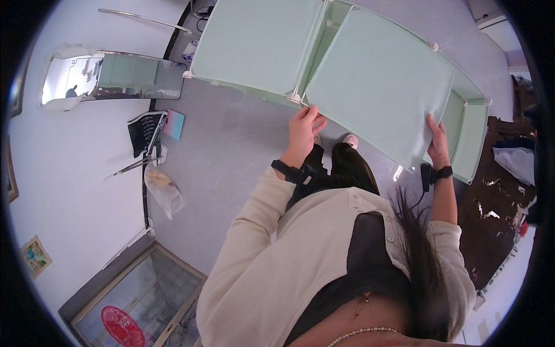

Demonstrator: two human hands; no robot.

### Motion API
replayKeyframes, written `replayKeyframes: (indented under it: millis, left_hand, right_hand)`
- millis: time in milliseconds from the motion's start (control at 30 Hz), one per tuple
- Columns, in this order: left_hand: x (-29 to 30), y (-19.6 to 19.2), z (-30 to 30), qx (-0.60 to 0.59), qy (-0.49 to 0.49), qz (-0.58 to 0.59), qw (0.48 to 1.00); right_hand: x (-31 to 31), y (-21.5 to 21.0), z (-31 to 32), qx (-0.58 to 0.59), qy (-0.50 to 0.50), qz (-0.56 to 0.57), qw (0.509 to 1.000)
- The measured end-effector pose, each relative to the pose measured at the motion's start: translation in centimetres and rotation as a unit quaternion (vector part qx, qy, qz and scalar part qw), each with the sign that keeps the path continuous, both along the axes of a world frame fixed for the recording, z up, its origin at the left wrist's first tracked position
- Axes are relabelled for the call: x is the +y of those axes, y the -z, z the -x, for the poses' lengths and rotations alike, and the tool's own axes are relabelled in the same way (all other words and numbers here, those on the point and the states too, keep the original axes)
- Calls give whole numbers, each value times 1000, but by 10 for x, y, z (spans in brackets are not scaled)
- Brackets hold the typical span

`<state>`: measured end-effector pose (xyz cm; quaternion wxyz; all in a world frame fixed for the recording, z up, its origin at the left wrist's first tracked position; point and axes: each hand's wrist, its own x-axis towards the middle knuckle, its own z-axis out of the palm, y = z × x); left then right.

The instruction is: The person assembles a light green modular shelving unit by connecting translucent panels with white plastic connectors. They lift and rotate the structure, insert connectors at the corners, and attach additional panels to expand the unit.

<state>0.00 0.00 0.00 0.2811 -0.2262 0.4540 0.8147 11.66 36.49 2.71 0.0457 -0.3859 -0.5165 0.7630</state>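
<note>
A pale green plastic panel [378, 81] lies tilted over a cube storage rack made of matching panels [257, 43] with white corner connectors [296, 98]. My left hand [303, 134] pinches the panel at its near left corner, beside one of the connectors. On the panel's right edge, my right hand [438, 141] grips with the thumb on top; its other fingers are mostly hidden. A gap shows between this panel and the flat one to its left. To the right, an uncovered compartment [467, 130] of the rack is visible. Black bands circle both my wrists.
At left, a long mirror [124, 78] stands by the white wall, near black shoes [144, 133], a pink-and-blue box [173, 124] and a plastic bag [165, 188]. A glazed door [139, 298] is at lower left. Dark brown furniture [491, 231] with a white bag [514, 165] stands at right.
</note>
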Motion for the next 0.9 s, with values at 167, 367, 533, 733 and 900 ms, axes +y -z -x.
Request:
replayKeyframes:
  millis: [167, 367, 533, 733, 900]
  left_hand:
    - [2, 5, 6, 7, -11, 21, 1000]
    - [7, 6, 6, 17, 0, 80, 997]
    - [-14, -53, 14, 55, 275, 210, 937]
    - [-29, -146, 108, 301, 341, 253, 854]
    - [33, -139, 255, 430, 335, 359, 757]
  right_hand:
    - [3, 10, 14, 7, -5, 12, 1000]
    - [14, 9, 26, 0, -55, 17, 998]
    - [25, 3, 43, 12, -102, 35, 994]
    - [31, 0, 56, 13, -115, 45, 992]
    - [30, -5, 59, 11, -111, 57, 992]
